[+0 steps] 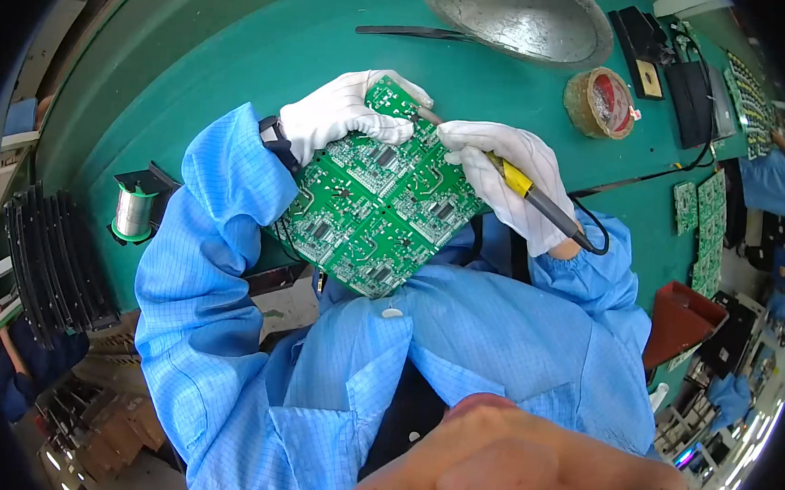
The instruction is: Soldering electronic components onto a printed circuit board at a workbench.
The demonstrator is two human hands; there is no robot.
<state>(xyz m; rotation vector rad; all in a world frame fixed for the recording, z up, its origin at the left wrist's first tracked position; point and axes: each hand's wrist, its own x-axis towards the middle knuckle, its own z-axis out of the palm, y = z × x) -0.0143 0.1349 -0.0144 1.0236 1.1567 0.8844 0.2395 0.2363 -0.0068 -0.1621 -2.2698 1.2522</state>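
Soldering iron [531,189] at circuit board [377,199] edge

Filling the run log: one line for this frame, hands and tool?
left hand: holds green circuit board tilted up | right hand: grips soldering iron, tip at board's upper edge | solder spool: left on green bench

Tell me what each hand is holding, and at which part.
The left hand grips the green printed circuit board at its upper corner. The right hand holds the yellow-and-black soldering iron by its handle.
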